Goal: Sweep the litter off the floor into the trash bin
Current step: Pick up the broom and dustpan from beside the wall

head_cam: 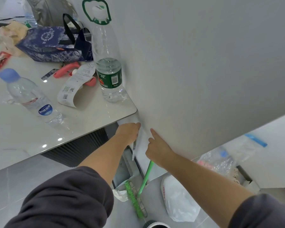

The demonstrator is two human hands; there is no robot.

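Head view looks down on two bare forearms in pushed-up dark grey sleeves, both reaching toward the corner where a glossy white stone-look tabletop meets a matt pale grey wall. The left hand is palm down just under the table's rounded corner. Its fingers are curled over the top of a thin silvery rod, which runs down to a grey upright pan with a ribbed edge.

The right hand lies close to the wall with its index finger straight and pointing up along it. The other fingers are wrapped round the top of a bright green broom with a slim straight handle. The handle slants down and left to a long, narrow head of green bristles resting on smooth grey floor tiles.

A crumpled white tissue lies on the floor touching the left side of the bristles. A limp, glossy white plastic bag lies near their right side. A crinkled clear plastic bag holding a bottle sits farther right against the wall base. A round dark-rimmed container is cut by the bottom edge.

On the tabletop stand a tall clear bottle with a green label and a smaller clear bottle with a blue cap. A curled paper receipt and a blue patterned paper bag are there too.
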